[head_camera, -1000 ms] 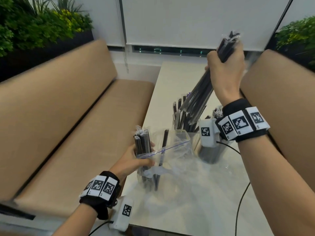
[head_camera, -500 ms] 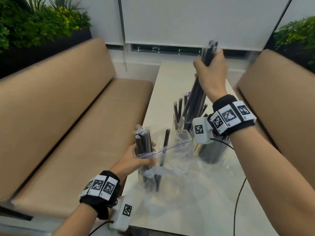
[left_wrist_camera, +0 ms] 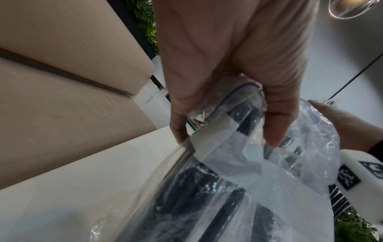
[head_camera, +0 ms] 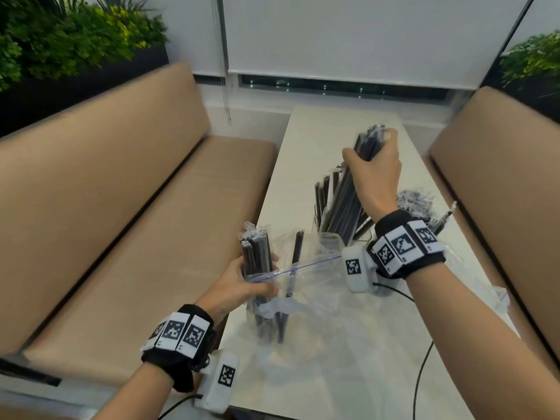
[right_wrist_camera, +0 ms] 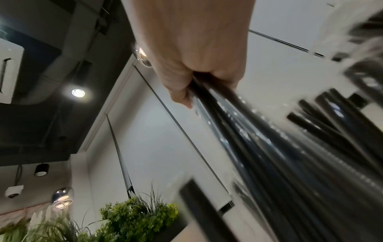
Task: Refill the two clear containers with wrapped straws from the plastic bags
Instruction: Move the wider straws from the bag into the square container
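My right hand (head_camera: 374,174) grips a bundle of black wrapped straws (head_camera: 351,195) near its top, and the bundle's lower ends stand inside a clear container (head_camera: 327,228) on the white table (head_camera: 306,140). The right wrist view shows the same straw bundle (right_wrist_camera: 259,139) fanning out below the right hand (right_wrist_camera: 194,70). My left hand (head_camera: 242,283) holds the rim of a clear zip bag (head_camera: 306,286) together with a few wrapped straws (head_camera: 256,253) standing in it. In the left wrist view the left hand's fingers (left_wrist_camera: 275,124) pinch the bag (left_wrist_camera: 228,163). A second container (head_camera: 415,207), packed with straws, sits behind my right wrist.
Tan bench seats flank the table on the left (head_camera: 121,237) and right (head_camera: 500,207). Crumpled clear plastic (head_camera: 348,344) covers the near table. A black cable (head_camera: 421,377) runs across the table by my right forearm. Green plants (head_camera: 60,40) stand behind the left bench.
My right hand has come down and to the left with the straw bundle, lowering its ends into the container. My left hand has stayed on the bag.
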`<action>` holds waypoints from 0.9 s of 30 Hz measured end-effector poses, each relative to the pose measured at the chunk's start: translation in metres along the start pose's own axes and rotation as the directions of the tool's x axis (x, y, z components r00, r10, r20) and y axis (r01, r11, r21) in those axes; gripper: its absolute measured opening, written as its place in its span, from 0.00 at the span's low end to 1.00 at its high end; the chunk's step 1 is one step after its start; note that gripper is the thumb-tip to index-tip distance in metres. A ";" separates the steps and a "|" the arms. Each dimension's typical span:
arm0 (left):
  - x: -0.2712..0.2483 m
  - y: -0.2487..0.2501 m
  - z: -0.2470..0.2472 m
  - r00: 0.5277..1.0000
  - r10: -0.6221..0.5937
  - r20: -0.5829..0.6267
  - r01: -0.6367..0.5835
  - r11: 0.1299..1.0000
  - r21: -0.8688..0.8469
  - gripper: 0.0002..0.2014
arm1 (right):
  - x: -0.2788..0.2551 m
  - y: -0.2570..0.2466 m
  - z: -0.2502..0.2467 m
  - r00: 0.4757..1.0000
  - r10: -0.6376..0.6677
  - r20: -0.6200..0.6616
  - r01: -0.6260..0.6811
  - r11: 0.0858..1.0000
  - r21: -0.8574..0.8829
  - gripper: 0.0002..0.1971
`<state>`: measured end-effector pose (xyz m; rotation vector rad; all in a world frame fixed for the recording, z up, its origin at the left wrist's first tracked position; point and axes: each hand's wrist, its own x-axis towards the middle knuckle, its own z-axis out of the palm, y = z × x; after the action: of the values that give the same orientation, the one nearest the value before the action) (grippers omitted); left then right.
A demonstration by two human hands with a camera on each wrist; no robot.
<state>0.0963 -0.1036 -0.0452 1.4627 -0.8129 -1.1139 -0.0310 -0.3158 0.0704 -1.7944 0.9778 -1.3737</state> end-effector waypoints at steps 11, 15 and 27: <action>-0.001 -0.001 -0.001 1.000 0.005 -0.007 -0.005 1.000 -0.003 0.28 | 0.045 -0.036 -0.005 0.974 -0.057 -0.219 0.098 0.979 0.180 0.14; 0.000 -0.001 0.001 1.000 0.006 -0.012 -0.006 1.000 -0.009 0.28 | 0.030 -0.017 0.004 0.985 0.003 -0.173 0.021 0.991 0.133 0.14; 0.001 -0.004 -0.004 1.000 -0.017 -0.010 0.017 1.000 -0.025 0.28 | -0.007 0.009 -0.006 0.982 -0.123 0.141 0.137 0.987 -0.088 0.35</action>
<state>0.0996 -0.1020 -0.0493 1.4558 -0.7783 -1.1249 -0.0395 -0.3144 0.0608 -2.0273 0.8818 -1.2817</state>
